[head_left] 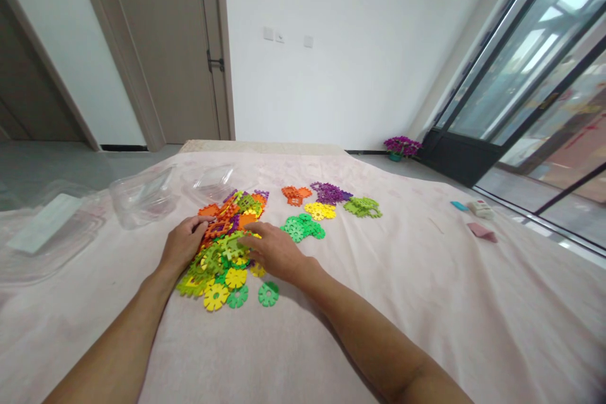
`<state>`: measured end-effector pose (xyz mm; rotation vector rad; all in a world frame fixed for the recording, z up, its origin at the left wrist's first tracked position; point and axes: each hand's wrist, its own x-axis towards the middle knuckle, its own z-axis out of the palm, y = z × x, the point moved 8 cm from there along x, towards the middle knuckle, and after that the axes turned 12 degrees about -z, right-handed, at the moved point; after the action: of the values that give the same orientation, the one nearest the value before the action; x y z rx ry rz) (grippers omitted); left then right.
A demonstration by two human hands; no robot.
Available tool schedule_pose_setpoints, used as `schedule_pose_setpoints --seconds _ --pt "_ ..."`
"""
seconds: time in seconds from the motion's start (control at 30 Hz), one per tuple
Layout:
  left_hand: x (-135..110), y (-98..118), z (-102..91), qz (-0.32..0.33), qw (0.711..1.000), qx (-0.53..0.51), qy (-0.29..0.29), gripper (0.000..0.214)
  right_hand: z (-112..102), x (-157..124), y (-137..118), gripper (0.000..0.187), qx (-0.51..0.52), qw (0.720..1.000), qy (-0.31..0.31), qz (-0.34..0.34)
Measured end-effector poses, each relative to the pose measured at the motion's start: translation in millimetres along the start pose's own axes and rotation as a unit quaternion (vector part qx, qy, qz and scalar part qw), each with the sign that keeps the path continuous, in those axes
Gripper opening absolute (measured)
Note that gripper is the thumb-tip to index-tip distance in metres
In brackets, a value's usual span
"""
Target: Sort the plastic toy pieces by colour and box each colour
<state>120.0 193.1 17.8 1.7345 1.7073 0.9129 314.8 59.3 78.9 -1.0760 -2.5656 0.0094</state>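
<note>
A mixed heap of plastic snowflake-shaped pieces (226, 246) in orange, yellow, green and purple lies on a pink cloth (388, 303). My left hand (184, 241) rests on the heap's left side, fingers curled onto the pieces. On the heap's right side lies my right hand (274, 250), its fingers bent down among the pieces. Beyond the heap sit small groups sorted by colour: orange (294, 194), purple (330, 192), yellow (320, 210), light green (362, 206) and dark green (303, 227). One dark green piece (267, 293) lies alone near me.
Clear plastic containers (142, 196) and a lid (47, 227) stand at the left of the cloth. A few small items (480, 208) lie at the right near a glass sliding door (534, 76). A door (165, 44) and a small potted plant (401, 146) are at the far wall.
</note>
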Motion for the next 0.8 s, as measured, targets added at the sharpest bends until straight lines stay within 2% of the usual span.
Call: schedule_pose_setpoints --seconds 0.1,0.23,0.33,0.43,0.53,0.63,0.7,0.8 --pt "-1 2 -0.7 0.007 1.0 0.012 0.004 0.043 11 0 2 0.024 -0.007 1.0 -0.014 0.008" --pt "-1 3 -1.8 0.002 1.0 0.026 0.003 0.044 16 0 -1 0.021 0.003 1.0 0.003 -0.014" --pt "-1 3 -2.4 0.0 0.999 0.035 0.003 0.044 9 -2 -4 0.018 0.04 0.997 0.046 -0.038" --pt "0 1 -2.4 -0.001 0.999 0.033 0.004 0.044 -10 -7 8 0.016 0.092 0.988 0.123 -0.022" --pt "1 -2 -1.6 -0.001 1.0 0.031 0.002 0.043 -31 -19 44 0.012 0.107 0.973 0.198 0.056" --pt "3 -4 -1.2 0.003 0.999 0.036 0.001 0.043 -51 -44 94 0.006 0.068 0.95 0.246 0.178" --pt "4 -5 -0.7 0.001 0.999 0.042 0.0 0.044 -65 -70 127 0.006 0.013 0.925 0.267 0.27" --pt "6 -8 -0.3 0.0 0.999 0.045 0.002 0.042 -84 -112 162 0.009 -0.069 0.892 0.257 0.366"
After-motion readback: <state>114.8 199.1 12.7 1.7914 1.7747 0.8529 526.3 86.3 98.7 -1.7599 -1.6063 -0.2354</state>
